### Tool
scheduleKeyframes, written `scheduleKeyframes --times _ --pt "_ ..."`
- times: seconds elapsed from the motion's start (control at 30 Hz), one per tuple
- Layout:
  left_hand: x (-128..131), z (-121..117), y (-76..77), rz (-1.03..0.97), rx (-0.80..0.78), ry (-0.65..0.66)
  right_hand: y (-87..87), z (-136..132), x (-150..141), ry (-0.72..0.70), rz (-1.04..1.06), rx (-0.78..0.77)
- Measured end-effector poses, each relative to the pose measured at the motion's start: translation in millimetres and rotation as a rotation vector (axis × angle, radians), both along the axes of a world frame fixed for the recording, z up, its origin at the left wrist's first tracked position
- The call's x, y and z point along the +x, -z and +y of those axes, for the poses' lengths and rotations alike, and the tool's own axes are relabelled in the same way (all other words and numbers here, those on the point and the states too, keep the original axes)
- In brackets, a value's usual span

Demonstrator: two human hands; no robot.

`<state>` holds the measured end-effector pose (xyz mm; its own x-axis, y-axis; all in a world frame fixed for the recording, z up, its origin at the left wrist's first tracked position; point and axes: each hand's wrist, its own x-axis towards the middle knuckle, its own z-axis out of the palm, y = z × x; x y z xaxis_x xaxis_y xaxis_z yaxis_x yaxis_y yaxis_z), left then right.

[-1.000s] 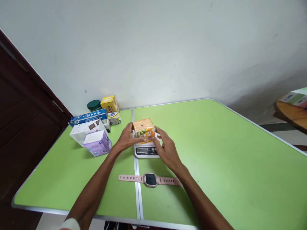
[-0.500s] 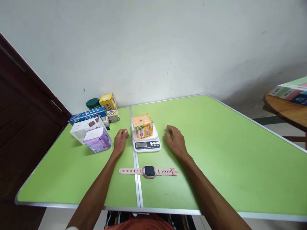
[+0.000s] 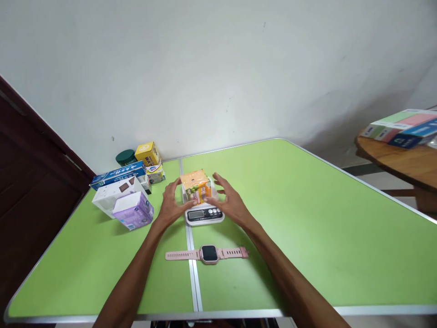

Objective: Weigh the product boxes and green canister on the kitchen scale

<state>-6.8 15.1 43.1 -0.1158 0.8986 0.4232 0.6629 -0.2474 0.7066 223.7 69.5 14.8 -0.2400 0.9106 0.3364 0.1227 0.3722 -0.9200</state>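
Note:
An orange plastic-wrapped pack (image 3: 197, 181) with green fruit printed on its side stands on a white digital kitchen scale (image 3: 205, 221). My left hand (image 3: 170, 202) is at the pack's left side, its thumb stretched across the front lower corner and its fingers curved along the edge. On the other side, my right hand (image 3: 232, 202) has its fingers spread, with a gap between them and the pack; its thumb tip reaches the front. Neither hand visibly grips the pack. A pink smartwatch (image 3: 209, 254) lies flat with its strap spread out, in front of the scale.
At the left stand a purple tissue pack (image 3: 134, 210), a white box (image 3: 114, 196), a long blue box (image 3: 118, 175), a yellow box (image 3: 148, 154), a smaller yellow-and-white box (image 3: 155, 173) and a green-lidded tub (image 3: 126, 157). A wooden stool (image 3: 392, 157) at right holds coloured boxes (image 3: 403, 127).
Both hands were at the pack, drew away to either side of the scale, and are now back around it. The pack stays on the scale. The view has shifted slightly.

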Motion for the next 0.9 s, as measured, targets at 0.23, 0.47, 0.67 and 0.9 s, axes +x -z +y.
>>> scheduleKeyframes --times 0.23,0.47,0.67,0.9 --pt "13 32 -32.1 -0.003 -0.052 0.235 -20.3 23 0 -0.110 -0.045 0.029" --pt "88 104 -35.9 -0.018 -0.097 0.427 -12.1 60 77 0.108 -0.023 0.012" --pt "140 157 -5.0 -0.131 -0.262 0.458 16.2 96 118 0.140 0.061 -0.082" --pt "138 183 5.7 -0.219 -0.268 0.381 43.5 114 87 0.396 -0.121 0.053"
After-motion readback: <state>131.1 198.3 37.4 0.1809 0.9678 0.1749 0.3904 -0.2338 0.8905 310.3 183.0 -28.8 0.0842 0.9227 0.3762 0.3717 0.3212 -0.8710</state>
